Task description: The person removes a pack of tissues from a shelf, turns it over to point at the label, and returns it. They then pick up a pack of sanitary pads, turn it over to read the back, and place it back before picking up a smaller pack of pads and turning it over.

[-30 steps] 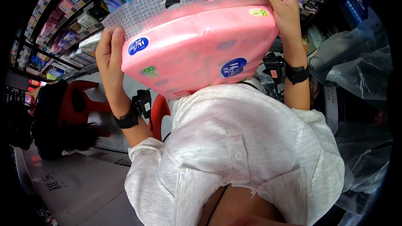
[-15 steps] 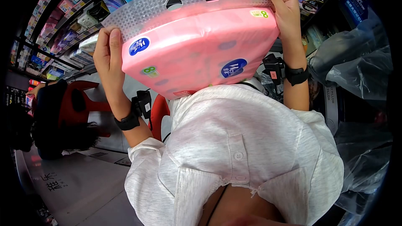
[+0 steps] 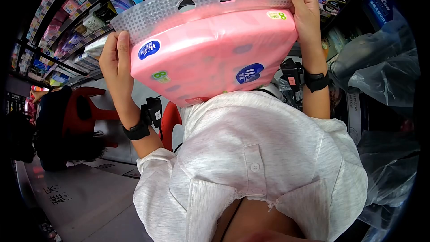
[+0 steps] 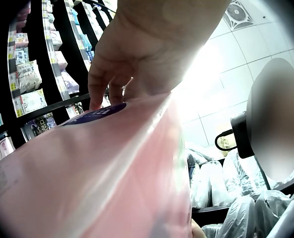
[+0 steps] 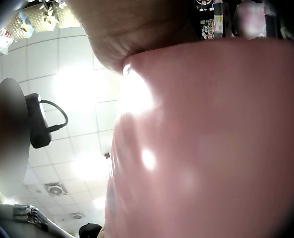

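Note:
In the head view a pink plastic-wrapped pack of tissues (image 3: pixel 210 58) with blue logo patches leans against the person's shirt front. Along its far edge runs a clear dotted handle flap (image 3: pixel 148 13) with two cut-out holes. My left hand (image 3: pixel 117 56) pinches the flap's left end, thumb on the near side. At the other end my right hand (image 3: pixel 305 15) pinches the top corner the same way. From the left wrist, the pink pack (image 4: pixel 102 163) fills the lower left under the hand (image 4: pixel 137 54). The right wrist view shows the pack's (image 5: pixel 211 134) glossy side; the fingers are hidden there.
Shelves of packaged goods (image 3: pixel 80 31) curve along the left and back. A red stool (image 3: pixel 89 107) and another person (image 3: pixel 56 125) are at the left, above a grey box (image 3: pixel 85 197). Clear plastic-wrapped bundles (image 3: pixel 385 62) crowd the right side.
Both hands and the flap have shifted slightly down in the head view, the grip on both ends unchanged. The pack has barely moved. At far left, the other person's hand has moved a little.

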